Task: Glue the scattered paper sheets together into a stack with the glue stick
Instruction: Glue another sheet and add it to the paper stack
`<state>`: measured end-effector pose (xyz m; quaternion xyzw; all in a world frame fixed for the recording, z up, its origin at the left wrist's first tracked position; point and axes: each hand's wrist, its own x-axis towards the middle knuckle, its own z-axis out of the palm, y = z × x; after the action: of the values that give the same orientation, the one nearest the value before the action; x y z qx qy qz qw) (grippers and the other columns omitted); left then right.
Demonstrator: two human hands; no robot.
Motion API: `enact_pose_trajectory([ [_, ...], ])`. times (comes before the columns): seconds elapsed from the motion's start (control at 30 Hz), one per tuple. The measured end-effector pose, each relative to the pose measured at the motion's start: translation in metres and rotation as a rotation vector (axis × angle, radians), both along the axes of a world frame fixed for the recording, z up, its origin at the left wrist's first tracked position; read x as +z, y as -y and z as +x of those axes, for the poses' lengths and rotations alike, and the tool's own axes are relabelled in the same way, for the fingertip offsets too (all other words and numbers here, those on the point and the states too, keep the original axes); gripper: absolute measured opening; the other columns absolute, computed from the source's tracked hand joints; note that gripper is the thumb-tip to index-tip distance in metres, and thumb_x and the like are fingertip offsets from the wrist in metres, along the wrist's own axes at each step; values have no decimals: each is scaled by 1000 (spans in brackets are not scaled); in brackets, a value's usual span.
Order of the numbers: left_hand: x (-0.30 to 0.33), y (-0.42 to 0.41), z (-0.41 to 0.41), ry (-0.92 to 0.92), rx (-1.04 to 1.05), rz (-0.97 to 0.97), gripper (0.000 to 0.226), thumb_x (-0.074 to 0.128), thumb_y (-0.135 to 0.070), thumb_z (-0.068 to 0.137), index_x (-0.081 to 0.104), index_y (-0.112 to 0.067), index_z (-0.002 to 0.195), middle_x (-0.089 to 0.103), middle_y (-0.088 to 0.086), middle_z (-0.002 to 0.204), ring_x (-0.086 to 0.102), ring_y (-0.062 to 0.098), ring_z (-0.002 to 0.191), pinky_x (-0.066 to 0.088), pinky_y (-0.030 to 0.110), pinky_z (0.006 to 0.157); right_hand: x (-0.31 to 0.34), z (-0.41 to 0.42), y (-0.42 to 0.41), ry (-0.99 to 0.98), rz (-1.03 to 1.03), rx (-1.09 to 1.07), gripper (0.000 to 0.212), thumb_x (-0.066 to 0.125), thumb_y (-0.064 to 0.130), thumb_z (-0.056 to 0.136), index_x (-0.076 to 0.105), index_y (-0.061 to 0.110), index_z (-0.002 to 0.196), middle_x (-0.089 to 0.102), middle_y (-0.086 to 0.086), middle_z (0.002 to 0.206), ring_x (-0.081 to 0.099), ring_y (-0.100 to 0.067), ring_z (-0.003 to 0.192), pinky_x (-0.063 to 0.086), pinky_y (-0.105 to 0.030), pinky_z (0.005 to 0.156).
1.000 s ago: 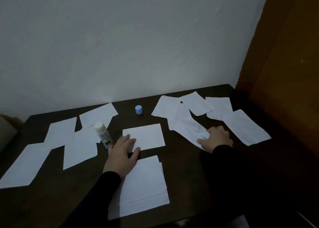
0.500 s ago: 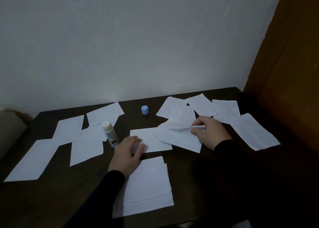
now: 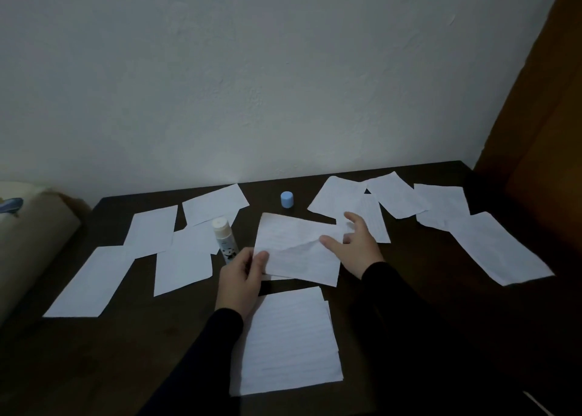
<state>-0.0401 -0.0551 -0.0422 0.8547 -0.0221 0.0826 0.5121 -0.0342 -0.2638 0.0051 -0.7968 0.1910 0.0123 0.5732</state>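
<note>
A creased white paper sheet [image 3: 296, 252] lies over the middle of the dark table [image 3: 94, 359], covering another sheet. My left hand [image 3: 242, 278] pinches its left corner. My right hand [image 3: 356, 247] hovers with spread fingers over its right edge, thumb against the paper. The uncapped glue stick [image 3: 224, 239] stands upright just left of my left hand. Its blue cap [image 3: 287, 199] sits farther back. A stack of lined sheets [image 3: 289, 340] lies near the front edge, between my sleeves.
Several loose sheets lie at the left [image 3: 182, 258] and several more at the right [image 3: 497, 248]. A white wall stands behind the table, a brown wooden panel [image 3: 541, 132] rises at the right, and a pale cushion [image 3: 28, 236] lies at the left.
My right hand carried the creased sheet leftward onto the middle sheet and let go, its fingers now spread. My left hand shifted from pressing the middle sheet to pinching the new sheet's corner.
</note>
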Motion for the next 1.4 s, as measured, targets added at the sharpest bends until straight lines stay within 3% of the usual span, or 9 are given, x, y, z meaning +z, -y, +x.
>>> enact_pose_trajectory([
  [0.13, -1, -2, 4, -36, 80, -67, 20, 53, -36, 96, 62, -22, 84, 64, -4, 80, 58, 7, 78, 46, 19, 66, -11, 3, -4, -133, -36, 108, 58, 70, 30, 87, 46, 14, 138, 63, -9, 121, 59, -20, 108, 46, -31, 96],
  [0.23, -2, -1, 6, -54, 100, -67, 7, 60, -33, 92, 62, -26, 93, 64, -2, 83, 59, 13, 81, 54, 28, 75, -14, 2, -9, -59, -184, 82, 40, 63, 25, 92, 57, 9, 128, 65, -3, 97, 60, -16, 95, 46, -26, 88],
  [0.37, -1, 3, 7, -84, 103, -17, 44, 65, -23, 90, 47, -28, 129, 59, -1, 81, 57, 11, 74, 45, 15, 68, -17, 2, -8, -37, -304, 60, 38, 61, 25, 93, 56, 10, 128, 58, 3, 74, 55, -11, 79, 41, -21, 81],
  [0.53, -2, 0, 6, -9, 83, 47, 20, 66, -21, 89, 61, -27, 108, 60, -3, 82, 56, 7, 75, 42, 13, 67, -23, 6, -11, -113, -389, 54, 42, 63, 30, 91, 57, 14, 129, 69, -3, 101, 61, -16, 96, 49, -31, 94],
  [0.63, -6, -1, 7, 58, 71, 148, 9, 66, -18, 89, 69, -25, 94, 65, -7, 88, 56, -1, 82, 37, 4, 70, -27, 7, -10, -150, -426, 35, 44, 63, 34, 90, 57, 16, 130, 69, -2, 107, 61, -19, 104, 48, -40, 100],
  [0.83, -8, 2, 9, 91, 94, 278, 13, 67, -19, 88, 73, -17, 99, 66, -7, 94, 54, -1, 84, 32, 2, 74, -33, 8, -11, -202, -521, 54, 42, 62, 37, 90, 58, 19, 128, 67, -1, 113, 60, -21, 108, 44, -43, 103],
  [1.07, -8, 4, 9, 96, 72, 372, 13, 67, -18, 88, 75, -14, 98, 62, -6, 91, 51, -1, 78, 31, -4, 66, -28, 2, -13, -229, -741, 102, 43, 58, 41, 92, 54, 20, 130, 58, -3, 125, 52, -22, 118, 38, -40, 103],
  [1.27, -3, 1, 6, 173, 78, 289, 13, 64, -19, 90, 72, -17, 100, 59, -9, 94, 51, -5, 83, 44, 14, 81, -22, -2, -24, 49, -880, 181, 42, 53, 37, 94, 49, 28, 135, 46, 2, 132, 40, -16, 123, 32, -36, 104],
  [1.4, 9, 14, 9, 173, -7, 457, 27, 52, -22, 96, 64, -18, 120, 52, -7, 114, 46, 0, 99, 36, 16, 91, -22, 1, -41, 181, -951, 458, 41, 41, 32, 101, 43, 31, 141, 35, 10, 150, 27, -13, 140, 19, -46, 114],
])
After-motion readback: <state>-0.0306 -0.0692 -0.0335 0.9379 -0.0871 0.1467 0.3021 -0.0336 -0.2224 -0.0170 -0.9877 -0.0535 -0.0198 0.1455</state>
